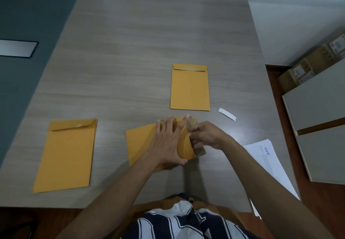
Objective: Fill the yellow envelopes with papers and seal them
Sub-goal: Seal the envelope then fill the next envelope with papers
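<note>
A yellow envelope [141, 145] lies turned sideways on the table in front of me, its flap end to the right. My left hand [168, 141] presses flat on it, fingers spread. My right hand [207, 136] pinches the flap [192, 125] at the envelope's right end, where the brownish gummed inside shows. A stack of yellow envelopes [69, 154] lies to the left with the top flap loose. A single yellow envelope [190, 87] with its flap folded down lies farther back. White printed papers [270, 162] lie at the table's right edge.
A small white paper strip [227, 114] lies right of the far envelope. The grey wood-grain table [140, 43] ends close on the right, where grey cabinets [317, 108] and cardboard boxes [308, 67] stand on the floor.
</note>
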Demonstrator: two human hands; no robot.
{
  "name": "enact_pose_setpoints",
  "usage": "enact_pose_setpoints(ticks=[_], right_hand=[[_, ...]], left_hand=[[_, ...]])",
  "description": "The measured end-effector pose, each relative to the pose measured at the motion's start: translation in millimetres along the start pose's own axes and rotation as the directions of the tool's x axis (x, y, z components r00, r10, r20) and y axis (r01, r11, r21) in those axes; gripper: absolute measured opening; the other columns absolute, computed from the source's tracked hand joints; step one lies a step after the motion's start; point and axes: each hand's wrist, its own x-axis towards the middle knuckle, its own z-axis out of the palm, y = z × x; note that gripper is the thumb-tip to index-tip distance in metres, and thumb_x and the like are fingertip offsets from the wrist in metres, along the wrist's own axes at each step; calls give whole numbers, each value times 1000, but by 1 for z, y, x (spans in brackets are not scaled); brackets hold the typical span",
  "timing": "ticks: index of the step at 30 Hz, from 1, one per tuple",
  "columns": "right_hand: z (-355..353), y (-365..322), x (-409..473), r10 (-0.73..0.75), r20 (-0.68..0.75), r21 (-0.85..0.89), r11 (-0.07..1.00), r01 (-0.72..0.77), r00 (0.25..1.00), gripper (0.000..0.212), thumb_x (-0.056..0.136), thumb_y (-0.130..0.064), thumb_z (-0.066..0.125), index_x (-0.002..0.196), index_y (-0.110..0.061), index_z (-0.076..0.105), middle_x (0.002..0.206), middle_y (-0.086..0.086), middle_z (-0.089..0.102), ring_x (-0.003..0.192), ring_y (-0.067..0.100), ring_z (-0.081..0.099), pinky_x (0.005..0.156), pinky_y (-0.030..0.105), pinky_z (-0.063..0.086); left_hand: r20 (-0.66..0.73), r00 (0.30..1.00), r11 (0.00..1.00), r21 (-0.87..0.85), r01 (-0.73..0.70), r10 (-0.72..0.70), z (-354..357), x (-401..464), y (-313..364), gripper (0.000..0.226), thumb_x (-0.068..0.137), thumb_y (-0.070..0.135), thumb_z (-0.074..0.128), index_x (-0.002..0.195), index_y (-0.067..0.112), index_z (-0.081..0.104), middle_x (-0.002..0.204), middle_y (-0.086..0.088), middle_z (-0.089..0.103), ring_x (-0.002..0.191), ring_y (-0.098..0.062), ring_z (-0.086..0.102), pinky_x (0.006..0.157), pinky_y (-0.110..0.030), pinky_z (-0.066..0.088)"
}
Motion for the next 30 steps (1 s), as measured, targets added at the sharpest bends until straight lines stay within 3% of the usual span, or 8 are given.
enact_pose_setpoints(ticks=[4,7,9,15,19,30], right_hand=[[-10,11,5,-131,-255,-82,990,114,958,12,91,0,63,100,-2,71,82,15,72,69,25,73,70,41,62],[-7,26,13,-328,-363,-398,901,173,872,9,86,-14,72,94,-13,75,80,2,72,66,9,66,66,23,56],[-3,35,19,-389,-338,-523,835,173,857,11,84,-20,74,95,-17,75,84,-4,70,75,6,62,71,15,47],[4,46,28,-466,-245,-713,681,168,851,26,82,-19,73,107,-16,67,94,0,56,87,22,61,76,35,51],[6,42,30,-458,-204,-776,615,142,865,41,88,-21,69,127,-23,58,110,4,54,94,22,60,80,36,53],[2,38,37,-434,-174,-790,597,138,884,39,84,-20,73,121,-18,60,114,5,53,98,25,61,84,37,52]], left_hand=[[78,995,997,57,50,-55,14,4,-9,143,49,79,71,151,31,-16,154,-17,15,146,-37,9,115,-65,11],[142,988,991,123,45,-63,24,7,-12,138,50,84,66,152,28,-7,160,-16,0,149,-36,-4,115,-65,6],[160,986,986,166,29,-56,26,9,-13,135,51,87,63,153,25,1,163,-10,-6,150,-34,-8,114,-67,7],[165,982,987,147,64,-88,26,16,-11,120,58,92,50,152,25,17,164,3,1,151,-26,-6,113,-67,8],[124,988,985,154,74,-94,25,20,-12,111,60,86,59,148,29,24,162,2,12,149,-25,7,112,-64,18],[123,989,982,176,64,-86,29,20,-15,119,54,90,57,149,30,21,162,3,11,149,-25,8,110,-65,19]])
